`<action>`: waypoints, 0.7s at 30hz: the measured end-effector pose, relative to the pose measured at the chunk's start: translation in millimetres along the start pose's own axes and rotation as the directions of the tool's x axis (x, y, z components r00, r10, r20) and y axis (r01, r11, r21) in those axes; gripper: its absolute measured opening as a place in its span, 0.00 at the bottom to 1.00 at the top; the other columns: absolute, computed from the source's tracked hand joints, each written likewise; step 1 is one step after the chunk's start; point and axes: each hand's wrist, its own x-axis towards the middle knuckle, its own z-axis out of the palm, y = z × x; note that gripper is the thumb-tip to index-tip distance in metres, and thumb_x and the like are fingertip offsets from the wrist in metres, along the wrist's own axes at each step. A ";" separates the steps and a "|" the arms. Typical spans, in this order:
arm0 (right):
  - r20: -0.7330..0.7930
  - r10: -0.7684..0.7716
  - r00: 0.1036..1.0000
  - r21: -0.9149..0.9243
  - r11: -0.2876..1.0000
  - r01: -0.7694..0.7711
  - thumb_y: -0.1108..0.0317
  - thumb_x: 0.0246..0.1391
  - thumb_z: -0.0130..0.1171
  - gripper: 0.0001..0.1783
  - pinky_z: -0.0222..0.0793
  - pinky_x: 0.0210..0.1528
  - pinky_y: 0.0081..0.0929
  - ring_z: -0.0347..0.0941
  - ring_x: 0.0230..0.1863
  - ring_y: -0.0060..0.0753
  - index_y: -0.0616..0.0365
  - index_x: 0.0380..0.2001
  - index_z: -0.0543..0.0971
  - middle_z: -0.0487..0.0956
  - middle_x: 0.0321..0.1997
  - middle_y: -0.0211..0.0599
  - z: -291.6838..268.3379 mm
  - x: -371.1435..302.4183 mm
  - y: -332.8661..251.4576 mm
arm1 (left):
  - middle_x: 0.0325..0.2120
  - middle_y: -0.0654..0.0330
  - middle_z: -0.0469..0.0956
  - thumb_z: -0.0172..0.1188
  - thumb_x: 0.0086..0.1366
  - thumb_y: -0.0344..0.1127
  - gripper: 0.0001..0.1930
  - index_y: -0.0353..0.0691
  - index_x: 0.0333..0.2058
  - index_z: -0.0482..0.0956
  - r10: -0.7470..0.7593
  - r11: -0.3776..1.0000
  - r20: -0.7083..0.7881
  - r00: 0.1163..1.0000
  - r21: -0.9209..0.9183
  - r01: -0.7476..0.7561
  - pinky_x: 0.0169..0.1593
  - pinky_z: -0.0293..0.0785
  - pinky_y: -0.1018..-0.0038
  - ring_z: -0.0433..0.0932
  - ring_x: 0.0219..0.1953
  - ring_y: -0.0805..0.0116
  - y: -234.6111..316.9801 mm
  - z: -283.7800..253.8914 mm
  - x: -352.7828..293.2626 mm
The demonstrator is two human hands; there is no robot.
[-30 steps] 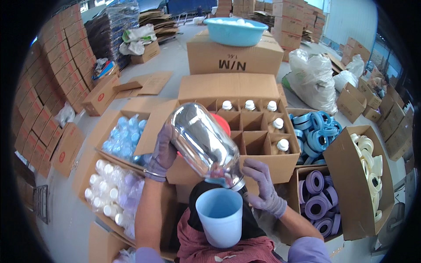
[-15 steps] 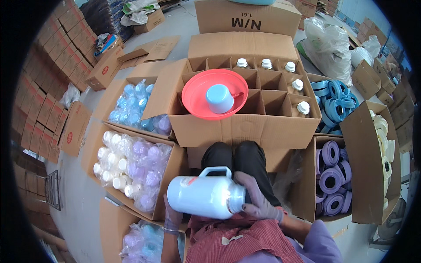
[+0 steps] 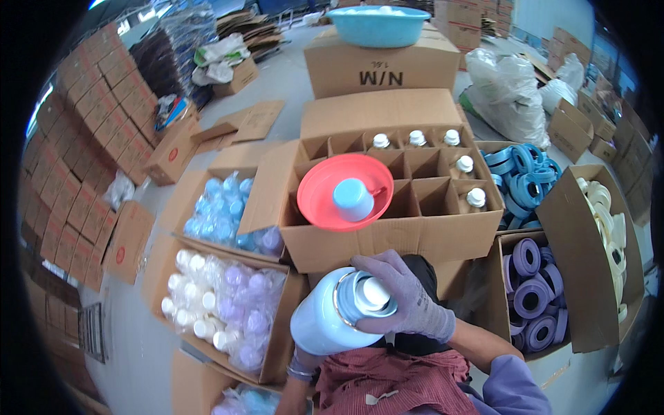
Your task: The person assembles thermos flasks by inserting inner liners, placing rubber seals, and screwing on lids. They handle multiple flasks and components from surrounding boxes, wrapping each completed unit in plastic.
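Note:
A glossy light-blue thermos flask is tilted above my lap, its mouth turned up towards me and to the right. A white stopper shows in the mouth. My right hand, in a greyish-purple glove, wraps round the blue neck with the thumb on the near side. From below, my left hand holds the body; its fingers are mostly hidden behind the flask. Beyond the flask, a red basin with a light-blue cup in it rests on the divided carton.
Several white-capped bottles stand in the carton's compartments. On the left, open boxes hold bagged white and purple caps and blue caps. Purple rings, blue rings and cream parts fill boxes on the right.
The flask has turned from lying sideways to mouth-up, showing the white stopper. My right hand has shifted round its neck. The view has tilted up, bringing the far blue basin into full sight.

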 end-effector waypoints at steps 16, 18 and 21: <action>-0.377 0.025 0.926 0.048 0.999 -0.008 0.61 0.36 0.75 0.44 0.65 0.60 0.40 0.71 0.56 0.50 0.62 0.57 0.69 0.73 0.56 0.49 -35.4 -90.9 45.8 | 0.41 0.50 0.82 0.67 0.57 0.45 0.21 0.40 0.46 0.80 -0.085 0.986 0.283 0.955 0.161 0.040 0.49 0.77 0.63 0.82 0.45 0.52 29.6 12.5 116.2; -0.339 0.175 0.924 0.167 0.978 -0.124 0.59 0.38 0.74 0.46 0.55 0.68 0.41 0.63 0.65 0.51 0.61 0.61 0.66 0.68 0.61 0.51 -23.6 -138.7 53.6 | 0.40 0.50 0.82 0.67 0.56 0.45 0.21 0.40 0.44 0.80 -0.130 0.978 0.503 0.854 0.205 0.028 0.48 0.78 0.62 0.82 0.44 0.52 42.7 -5.3 164.3; -0.095 0.012 0.995 -0.014 1.000 -0.013 0.61 0.47 0.69 0.35 0.56 0.68 0.47 0.64 0.64 0.50 0.57 0.58 0.69 0.69 0.61 0.50 -21.3 -193.2 77.9 | 0.38 0.50 0.83 0.67 0.56 0.46 0.20 0.40 0.43 0.81 -0.246 0.913 0.761 0.600 0.389 -0.119 0.46 0.78 0.62 0.83 0.42 0.52 87.1 -3.6 227.1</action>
